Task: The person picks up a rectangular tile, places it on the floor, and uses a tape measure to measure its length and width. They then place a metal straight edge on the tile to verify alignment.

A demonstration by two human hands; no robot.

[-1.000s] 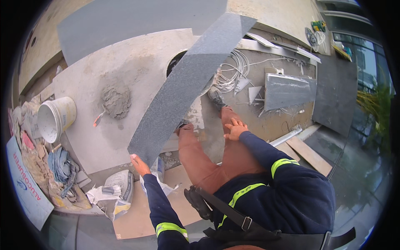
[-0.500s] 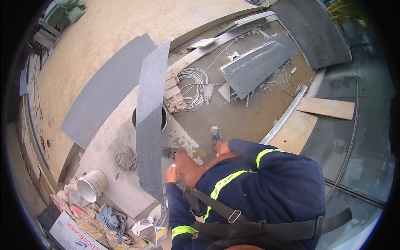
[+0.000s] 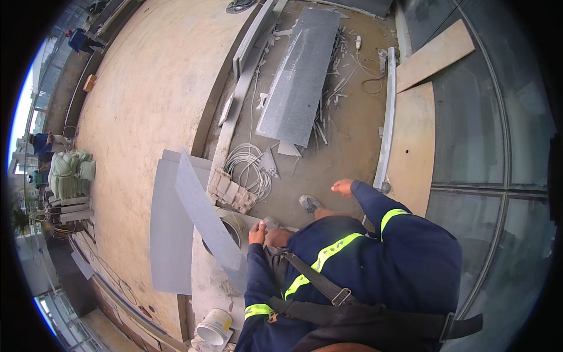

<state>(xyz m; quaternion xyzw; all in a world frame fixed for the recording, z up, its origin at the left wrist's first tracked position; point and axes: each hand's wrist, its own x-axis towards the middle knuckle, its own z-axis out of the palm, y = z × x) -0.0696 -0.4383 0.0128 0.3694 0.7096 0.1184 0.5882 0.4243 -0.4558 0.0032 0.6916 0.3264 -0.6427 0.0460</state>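
My left hand (image 3: 257, 233) is loosely closed beside my left knee, just right of a narrow grey stone slab (image 3: 212, 218). It appears apart from the slab, and nothing shows in its fingers. My right hand (image 3: 342, 187) is held out over the floor beyond my right knee, fingers curled and apparently holding nothing. The slab lies slantwise across a round bucket (image 3: 234, 227), hiding part of its mouth. Behind it rests a wider, smooth grey panel (image 3: 170, 234). A stack of beige blocks (image 3: 230, 191) sits just past the bucket.
A long dusty slab (image 3: 302, 76) lies ahead among offcuts, near a coiled cable (image 3: 249, 170). Wooden boards (image 3: 413, 146) and glass panels (image 3: 469, 129) line the right. At lower left stands a white pail (image 3: 214, 326). Several people, one a person in blue (image 3: 79, 41), are far left.
The view has swung, so the scene appears turned counterclockwise. My right hand has lifted off my leg and moved outward. My left hand has shifted slightly forward beside the narrow slab.
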